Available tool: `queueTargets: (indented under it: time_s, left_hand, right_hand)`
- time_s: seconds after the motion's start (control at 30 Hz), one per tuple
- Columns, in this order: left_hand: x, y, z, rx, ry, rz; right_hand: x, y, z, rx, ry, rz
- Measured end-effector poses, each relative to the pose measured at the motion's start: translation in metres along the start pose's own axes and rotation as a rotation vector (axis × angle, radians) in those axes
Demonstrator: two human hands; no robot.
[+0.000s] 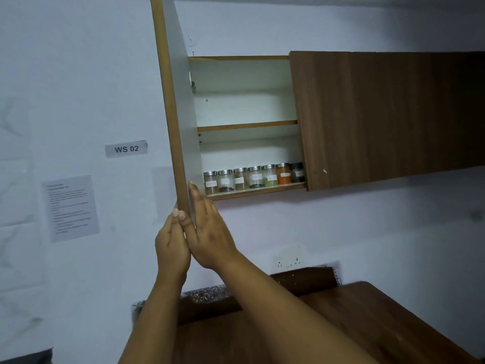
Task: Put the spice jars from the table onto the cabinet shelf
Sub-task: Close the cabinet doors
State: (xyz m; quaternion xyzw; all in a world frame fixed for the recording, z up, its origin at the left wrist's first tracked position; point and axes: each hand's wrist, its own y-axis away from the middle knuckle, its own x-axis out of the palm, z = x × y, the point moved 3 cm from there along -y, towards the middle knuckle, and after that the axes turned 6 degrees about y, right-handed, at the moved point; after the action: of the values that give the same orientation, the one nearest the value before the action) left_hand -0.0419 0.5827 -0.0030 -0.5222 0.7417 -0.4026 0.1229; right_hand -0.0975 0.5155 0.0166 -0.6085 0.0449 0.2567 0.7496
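Several spice jars [253, 177] with silver lids stand in a row on the bottom shelf [258, 191] of the wall cabinet. The left cabinet door [170, 109] stands open, edge-on to me. My left hand [172, 244] pinches the door's lower corner from the outside, thumb and fingertips on its edge. My right hand [208, 232] lies flat against the inner side of the same corner, fingers straight and pointing up. The brown table [367, 324] below shows no jars in view.
The right cabinet door [388, 114] is closed. The upper shelf [246, 126] holds nothing. A "WS 02" label [126, 148] and a printed sheet [70, 207] hang on the white wall at left. A wall socket [288, 260] sits above the table.
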Motion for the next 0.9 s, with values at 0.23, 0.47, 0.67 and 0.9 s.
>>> queueTargets:
  time_s: [0.23,0.47,0.67,0.9]
  left_hand:
    - [0.086,0.007,0.014,0.526,-0.321,0.143]
    - [0.209,0.004,0.055,0.540,-0.322,0.352]
    - [0.314,-0.023,0.122,0.552,-0.640,0.480]
    - [0.414,-0.080,0.239,0.611,-0.847,0.375]
  right_hand:
    - [-0.071,0.012,-0.080,-0.028,0.152,-0.174]
    - [-0.138,0.019,-0.173,0.117,0.257,-0.356]
    - [-0.168,0.004,-0.301,0.261,0.417,-0.277]
    - [-0.165,-0.049,-0.454,0.205,0.619,-0.124]
